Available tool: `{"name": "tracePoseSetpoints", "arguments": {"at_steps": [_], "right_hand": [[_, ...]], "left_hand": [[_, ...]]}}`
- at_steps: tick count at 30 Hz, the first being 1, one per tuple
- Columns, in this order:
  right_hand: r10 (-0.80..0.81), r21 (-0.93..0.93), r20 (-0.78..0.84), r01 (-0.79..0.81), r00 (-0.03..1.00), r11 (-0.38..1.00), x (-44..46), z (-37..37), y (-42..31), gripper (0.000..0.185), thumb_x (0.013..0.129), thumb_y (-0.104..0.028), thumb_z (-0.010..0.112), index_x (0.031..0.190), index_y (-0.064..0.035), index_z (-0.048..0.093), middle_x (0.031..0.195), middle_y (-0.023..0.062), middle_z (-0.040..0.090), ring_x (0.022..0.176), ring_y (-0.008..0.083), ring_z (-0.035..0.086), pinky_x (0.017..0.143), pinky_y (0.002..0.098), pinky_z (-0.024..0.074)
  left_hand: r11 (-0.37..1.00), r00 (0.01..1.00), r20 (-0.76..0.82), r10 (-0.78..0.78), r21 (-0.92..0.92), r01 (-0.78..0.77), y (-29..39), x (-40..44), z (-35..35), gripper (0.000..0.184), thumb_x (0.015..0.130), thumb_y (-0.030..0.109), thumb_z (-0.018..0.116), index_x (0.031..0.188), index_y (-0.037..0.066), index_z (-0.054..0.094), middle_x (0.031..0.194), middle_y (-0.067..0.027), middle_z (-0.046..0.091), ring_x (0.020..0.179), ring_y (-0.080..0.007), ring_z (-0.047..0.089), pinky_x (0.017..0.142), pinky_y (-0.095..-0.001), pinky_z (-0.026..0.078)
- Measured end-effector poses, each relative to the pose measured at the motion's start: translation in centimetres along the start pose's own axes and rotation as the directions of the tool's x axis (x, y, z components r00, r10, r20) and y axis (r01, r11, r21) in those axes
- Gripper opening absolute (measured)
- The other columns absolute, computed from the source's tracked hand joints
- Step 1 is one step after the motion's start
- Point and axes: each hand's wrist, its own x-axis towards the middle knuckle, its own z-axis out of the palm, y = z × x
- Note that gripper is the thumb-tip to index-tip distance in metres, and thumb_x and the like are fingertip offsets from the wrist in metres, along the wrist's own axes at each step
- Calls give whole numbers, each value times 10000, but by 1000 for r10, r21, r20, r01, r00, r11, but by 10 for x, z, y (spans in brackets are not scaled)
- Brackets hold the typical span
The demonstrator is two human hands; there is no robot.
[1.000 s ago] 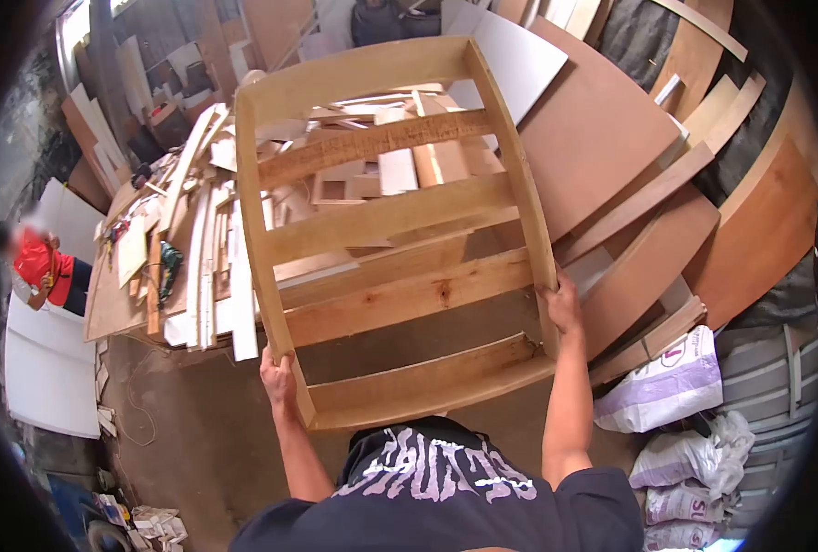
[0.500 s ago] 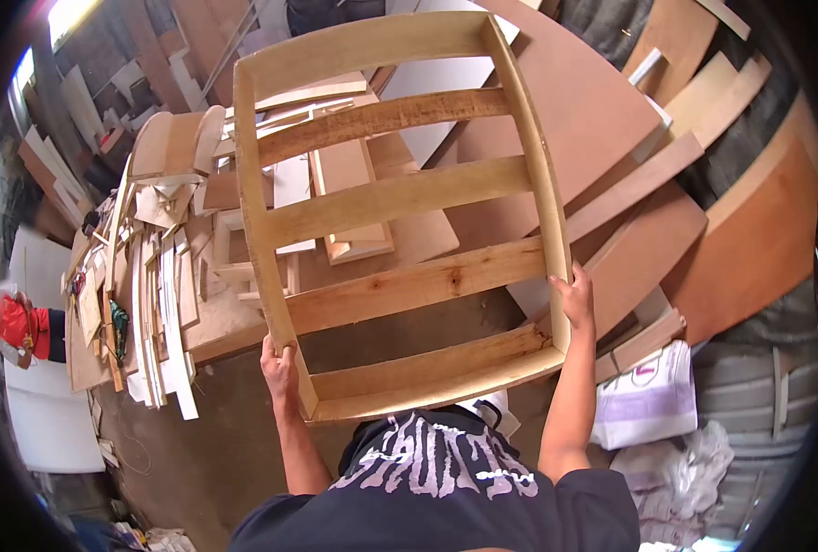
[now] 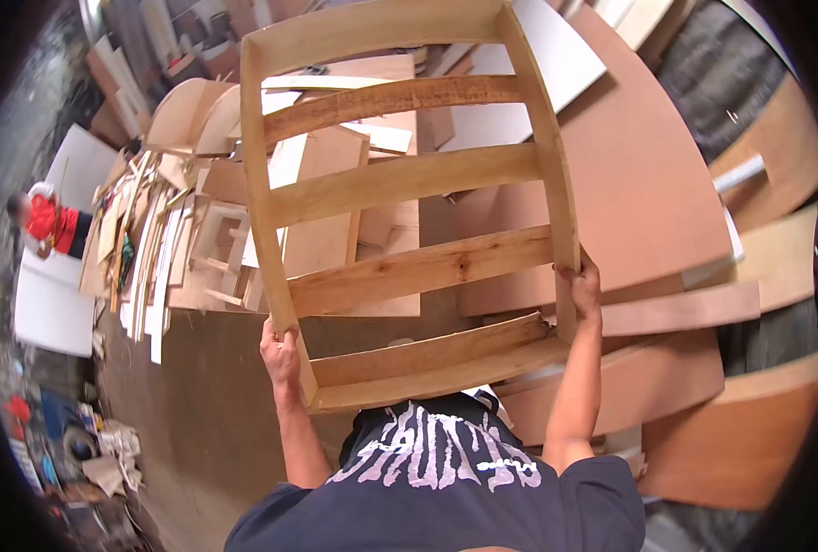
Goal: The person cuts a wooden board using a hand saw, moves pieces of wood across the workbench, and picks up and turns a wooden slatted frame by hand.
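Observation:
A rectangular wooden frame (image 3: 409,179) with several crosswise slats is held up in front of my body, its far end reaching the top of the view. My left hand (image 3: 281,354) grips the lower part of its left side rail, thumb on the rail. On the opposite rail, near the lower right, my right hand (image 3: 584,287) is wrapped round the wood. Both hands are closed on the frame. Through the gaps between the slats, boards and the brown floor show.
Behind the frame a worktable (image 3: 208,296) bears wood strips and curved pieces. Large brown panels (image 3: 643,175) lean at the right. A person in red (image 3: 55,224) is at the far left. Scraps (image 3: 114,455) lie at the lower left.
The view has swung over the surroundings, and more of the right-hand panels shows. The frame sits slightly higher in view, still in both hands. The white sacks at the right have left view.

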Motion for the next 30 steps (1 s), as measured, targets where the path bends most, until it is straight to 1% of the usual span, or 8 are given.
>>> {"name": "tracePoseSetpoints", "arguments": {"at_steps": [6, 12, 14, 18, 21, 23, 26, 30], "right_hand": [[62, -32, 110, -59, 992, 998, 122, 10, -13, 649, 864, 73, 668, 1490, -31, 531, 1346, 97, 660, 1222, 197, 611, 1046, 329, 496], [76, -39, 216, -69, 973, 997, 221, 40, -32, 641, 854, 86, 651, 1476, -27, 543, 1300, 91, 665, 1186, 175, 618, 1009, 318, 520], [-85, -22, 211, 92, 974, 996, 245, 50, -33, 544, 855, 45, 664, 1394, -12, 617, 1211, 91, 702, 1106, 164, 644, 969, 323, 527], [51, -169, 266, -5, 963, 986, 298, 59, -32, 426, 862, 9, 680, 1287, 1, 684, 1102, 79, 733, 1006, 157, 661, 914, 319, 529], [21, -181, 278, 31, 960, 983, 334, 68, -31, 346, 859, -9, 688, 1203, 3, 724, 1000, 59, 743, 948, 154, 667, 880, 313, 522], [128, -238, 326, -50, 937, 970, 356, 80, -32, 548, 862, 17, 658, 1403, -55, 607, 1182, 29, 699, 1071, 158, 643, 970, 317, 503], [-7, -57, 314, 26, 949, 998, 380, 110, -57, 503, 843, 25, 665, 1344, -10, 647, 1123, 56, 711, 1013, 143, 644, 921, 309, 517], [35, -74, 376, -7, 926, 997, 464, 142, -42, 566, 835, 46, 657, 1395, -20, 611, 1156, 51, 694, 1040, 144, 633, 937, 306, 514]], "left_hand": [[999, 981, -193, -34, 19, 38, 19, 10, 68, 263, 924, 8, 642, 1186, 0, 667, 1000, -60, 714, 921, -155, 641, 845, -320, 513], [979, 957, -268, -113, 132, 152, 43, 57, 115, 298, 900, 72, 657, 1178, -36, 654, 996, -161, 727, 952, -251, 691, 863, -396, 525], [976, 942, -314, -119, 136, 169, 46, 69, 130, 312, 885, 83, 664, 1163, -55, 648, 981, -205, 722, 948, -323, 705, 867, -426, 526], [952, 921, -380, -86, 241, 188, 21, 89, 143, 312, 872, 97, 666, 1131, -75, 638, 930, -239, 710, 860, -410, 690, 819, -471, 527], [947, 906, -388, -168, 191, 258, 55, 108, 161, 281, 869, 97, 683, 1092, -66, 639, 927, -233, 708, 851, -400, 683, 798, -477, 517], [933, 892, -401, -209, 190, 305, 59, 119, 168, 269, 870, 94, 686, 1084, -62, 641, 929, -230, 708, 853, -393, 682, 791, -478, 512], [929, 878, -440, -188, 211, 305, 67, 143, 185, 242, 877, 85, 668, 1075, -53, 642, 918, -217, 700, 841, -374, 673, 782, -469, 505], [939, 837, -508, -202, 144, 314, 82, 185, 216, 223, 878, 80, 659, 1053, -55, 637, 889, -195, 683, 816, -335, 655, 777, -443, 500]]}}
